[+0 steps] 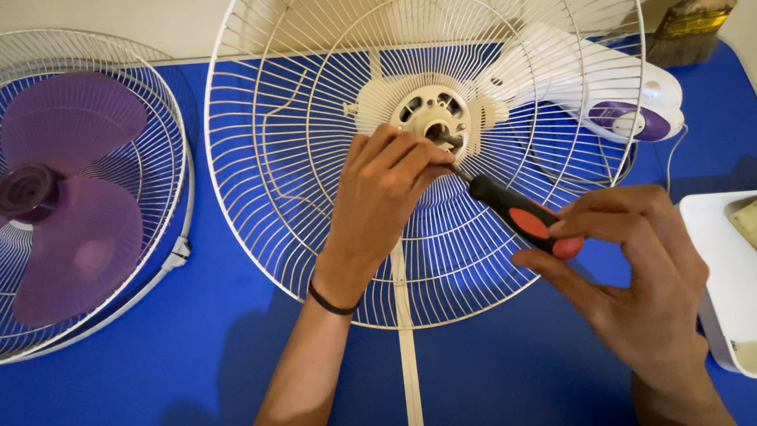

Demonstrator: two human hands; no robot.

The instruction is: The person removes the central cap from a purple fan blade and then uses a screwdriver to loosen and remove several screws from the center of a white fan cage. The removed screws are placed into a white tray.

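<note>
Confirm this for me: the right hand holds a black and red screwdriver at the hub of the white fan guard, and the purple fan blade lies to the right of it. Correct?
Not quite. In the head view the purple fan blade lies to the left of the white fan guard, inside a second guard. The right hand does hold the screwdriver at the hub.

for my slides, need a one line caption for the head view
Right hand drives a screwdriver into a fan grille's hub; left hand steadies it.

We cannot see the screwdriver (512, 210) tip behind our left hand (382, 192); the frame edge crops the wire guard (285, 136) top.
</note>
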